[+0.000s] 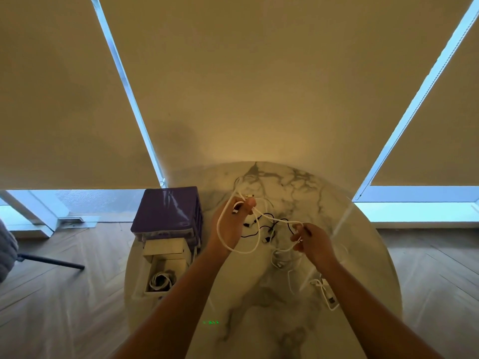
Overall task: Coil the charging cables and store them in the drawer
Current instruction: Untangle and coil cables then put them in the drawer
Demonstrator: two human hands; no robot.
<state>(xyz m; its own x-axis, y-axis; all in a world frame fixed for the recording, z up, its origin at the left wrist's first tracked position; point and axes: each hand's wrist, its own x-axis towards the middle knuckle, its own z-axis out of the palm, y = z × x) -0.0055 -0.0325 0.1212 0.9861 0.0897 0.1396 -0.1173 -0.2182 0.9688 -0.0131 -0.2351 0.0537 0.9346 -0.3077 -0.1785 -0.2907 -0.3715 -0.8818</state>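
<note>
My left hand [232, 220] is raised over the round marble table [363, 255] and grips loops of a white charging cable [255, 244], its plug sticking out past my thumb. My right hand [312, 242] pinches the same white cable farther along, so a strand runs between both hands. Beneath them a black cable [261, 228] lies tangled on the table. A purple drawer unit [166, 211] stands at the table's left edge; its white drawer [166, 268] is pulled open toward me and holds a coiled white cable [160, 279].
More white cables and a white adapter [329, 296] lie on the table to the right, near my right forearm. Beige roller blinds hang behind the table. Wooden floor surrounds it, with a chair leg [51, 260] at the far left.
</note>
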